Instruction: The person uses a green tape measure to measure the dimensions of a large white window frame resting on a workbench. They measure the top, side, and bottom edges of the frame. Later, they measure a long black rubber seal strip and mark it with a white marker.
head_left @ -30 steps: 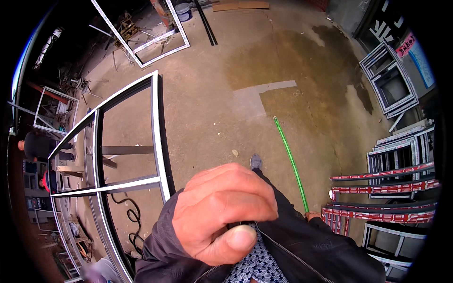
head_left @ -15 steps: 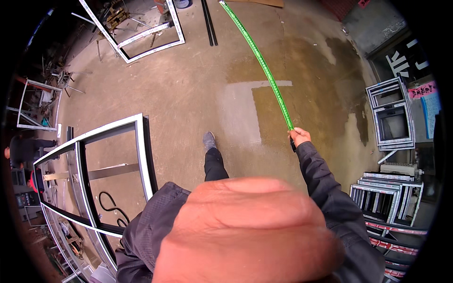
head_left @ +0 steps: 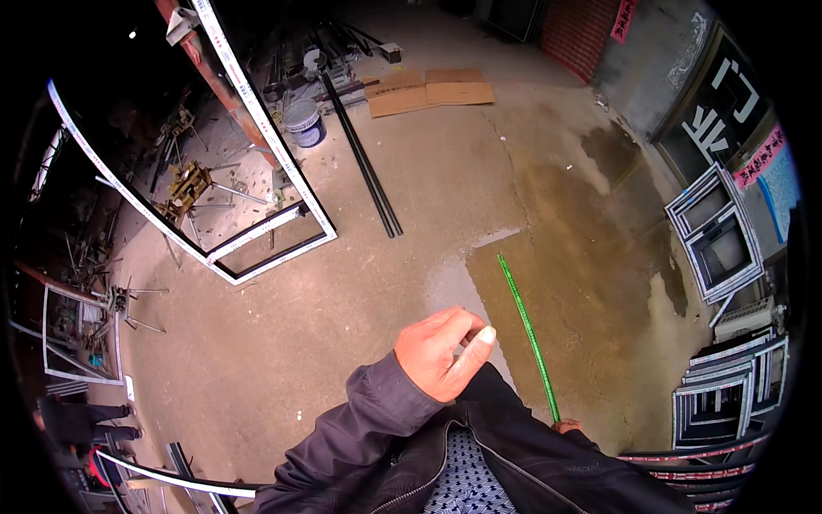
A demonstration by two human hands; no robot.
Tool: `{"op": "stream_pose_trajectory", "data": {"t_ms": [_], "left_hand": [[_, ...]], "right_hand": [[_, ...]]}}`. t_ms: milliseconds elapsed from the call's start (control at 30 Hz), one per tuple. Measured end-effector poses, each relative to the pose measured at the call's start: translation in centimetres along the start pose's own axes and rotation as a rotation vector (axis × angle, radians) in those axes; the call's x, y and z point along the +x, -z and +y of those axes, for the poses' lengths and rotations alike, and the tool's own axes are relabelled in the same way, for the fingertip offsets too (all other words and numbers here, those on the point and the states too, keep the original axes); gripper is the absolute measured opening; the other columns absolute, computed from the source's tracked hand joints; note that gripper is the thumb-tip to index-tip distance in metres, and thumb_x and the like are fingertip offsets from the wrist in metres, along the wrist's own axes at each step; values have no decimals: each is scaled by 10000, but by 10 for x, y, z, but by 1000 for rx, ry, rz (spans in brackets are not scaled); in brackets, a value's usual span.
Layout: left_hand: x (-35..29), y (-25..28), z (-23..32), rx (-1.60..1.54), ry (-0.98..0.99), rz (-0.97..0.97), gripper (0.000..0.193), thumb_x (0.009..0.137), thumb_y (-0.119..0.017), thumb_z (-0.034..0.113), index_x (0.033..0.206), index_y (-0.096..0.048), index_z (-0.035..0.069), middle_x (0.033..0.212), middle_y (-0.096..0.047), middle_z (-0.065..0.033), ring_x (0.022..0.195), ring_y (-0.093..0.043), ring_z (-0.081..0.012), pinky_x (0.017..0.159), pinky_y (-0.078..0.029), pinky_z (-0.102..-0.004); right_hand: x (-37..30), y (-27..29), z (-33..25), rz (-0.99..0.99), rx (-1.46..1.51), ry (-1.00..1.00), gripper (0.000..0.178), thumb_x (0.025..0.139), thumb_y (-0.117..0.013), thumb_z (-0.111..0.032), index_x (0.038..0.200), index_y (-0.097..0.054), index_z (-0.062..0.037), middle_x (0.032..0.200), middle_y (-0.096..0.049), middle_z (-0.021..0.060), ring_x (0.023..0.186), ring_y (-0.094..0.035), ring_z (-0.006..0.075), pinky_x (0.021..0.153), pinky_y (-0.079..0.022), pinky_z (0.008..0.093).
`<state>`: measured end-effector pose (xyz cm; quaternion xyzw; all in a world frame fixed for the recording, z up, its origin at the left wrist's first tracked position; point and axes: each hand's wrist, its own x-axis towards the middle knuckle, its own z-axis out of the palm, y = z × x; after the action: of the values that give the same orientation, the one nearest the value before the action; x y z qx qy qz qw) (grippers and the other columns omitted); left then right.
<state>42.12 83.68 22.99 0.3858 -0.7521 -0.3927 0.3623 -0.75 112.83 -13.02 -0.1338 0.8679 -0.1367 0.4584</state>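
Counts, largest first: one brown concrete floor [head_left: 300,343]; one tall rectangular frame with white faces and dark inner edges [head_left: 282,259], at your upper left; two long, thin black bars [head_left: 363,167], nearly parallel; two flat brown cardboard panels [head_left: 460,92], edge to edge; one round white-and-blue bucket [head_left: 306,124]; one narrow bright green measuring tape [head_left: 532,336]. The floor extends between the tall frame and a stack of white-and-dark rectangular frames [head_left: 715,403] at your right; overlap prevents counting the stack. The bars' near ends are well apart from the tape. The tape extends ahead of you over the darker floor area; its long axis runs away from you, free end inclined slightly left. Your two hands are apart. Your right hand [head_left: 568,425] is closed on the tape's near end. Your left hand [head_left: 441,353] is half curled; whether it grips anything cannot be determined.
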Motion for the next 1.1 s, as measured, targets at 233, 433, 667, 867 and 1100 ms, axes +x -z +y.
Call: {"op": "stream_pose_trajectory", "data": {"t_ms": [233, 433, 667, 867, 1100], "left_hand": [[95, 39, -269, 348, 460, -171, 354, 1030, -580, 355, 1028, -675, 15, 960, -707, -220, 928, -700, -390, 813, -544, -450], [46, 87, -470, 324, 1213, -204, 459, 962, -578, 436, 1053, -724, 10, 1056, -730, -268, 1015, -710, -407, 925, -541, -461], [115, 156, -544, -128, 1537, 195, 295, 951, -558, 219, 846, -675, -31, 770, -716, -185, 655, -711, -279, 641, -602, -391], [270, 184, -700, 298, 960, -289, 250, 954, -588, 209, 885, -673, -15, 770, -718, -144, 634, -697, -235, 612, -594, -352], [583, 264, -824, -68, 1194, 13, 315, 993, -605, 299, 960, -678, -6, 817, -733, -144, 666, -712, -212, 622, -585, -349]], "right_hand": [[57, -96, -231, -57, 35, -14, 119, 842, -693, -115, 772, -723, -24, 621, -643, 85, 546, -622, 209, 541, -504, 363], [221, -163, -474, -56, 224, 154, 96, 878, -664, -91, 888, -728, -20, 617, -615, 79, 466, -558, 213, 454, -426, 366], [220, -194, -839, -172, 210, 536, 143, 895, -710, -147, 923, -743, -11, 689, -624, -7, 620, -550, 96, 582, -450, 289], [275, -236, -975, -227, 140, 551, 148, 900, -718, -170, 878, -734, -25, 682, -629, -1, 615, -554, 103, 582, -450, 293], [349, -209, -1035, -128, 158, 225, 85, 884, -691, -62, 841, -751, -19, 657, -672, 71, 527, -591, 163, 481, -453, 333]]}}
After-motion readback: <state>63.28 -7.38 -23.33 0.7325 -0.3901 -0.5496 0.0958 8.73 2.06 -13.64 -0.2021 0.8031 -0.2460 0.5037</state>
